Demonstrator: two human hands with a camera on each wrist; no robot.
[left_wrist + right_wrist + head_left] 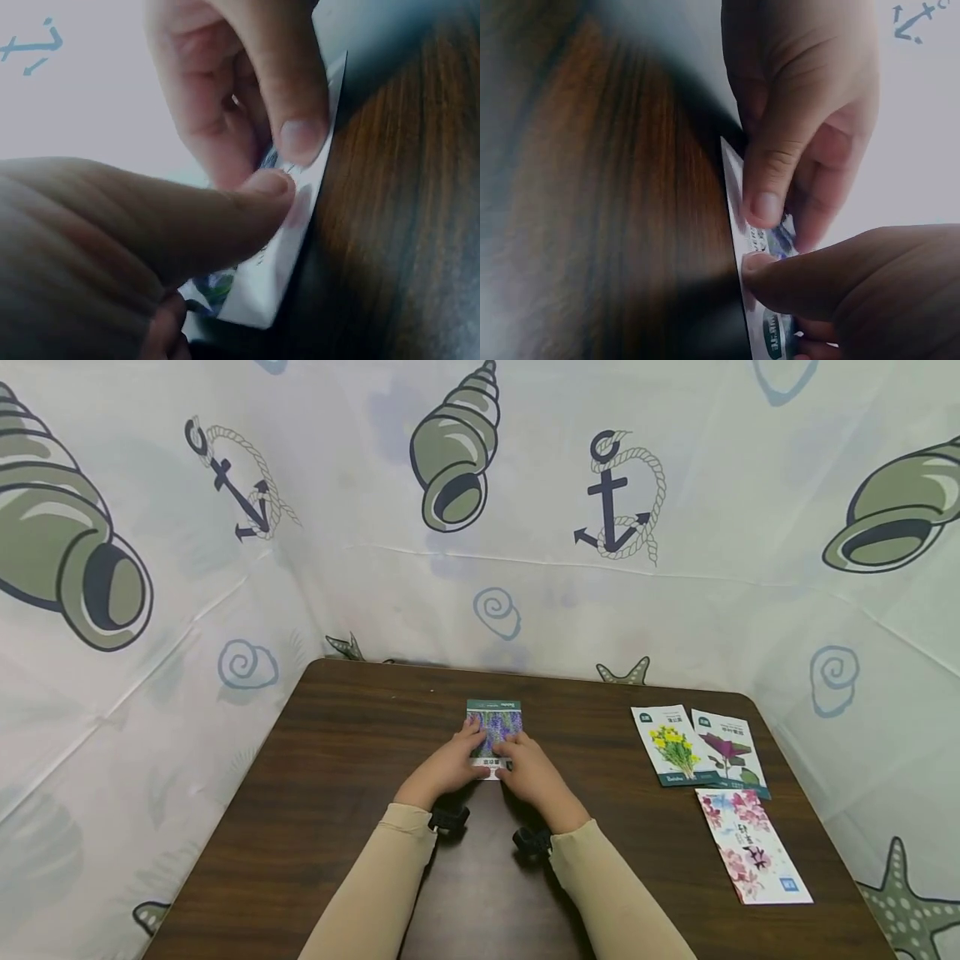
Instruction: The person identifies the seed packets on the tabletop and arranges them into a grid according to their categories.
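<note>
A seed packet with purple flowers, a green top band and a white lower strip lies on the brown table, toward the back. My left hand rests on its left side, fingers spread onto the printed face. From the right, my right hand touches the same packet, its fingertips on the face. In the left wrist view both thumbs press the white strip of the packet, close to each other. The right wrist view shows the thumbs near the edge of the packet as well; some fingers are partly hidden.
At the right of the table, a packet with yellow flowers overlaps one with a purple plant. A pink-blossom packet lies in front of them. A white cloth printed with shells and anchors hangs around the table.
</note>
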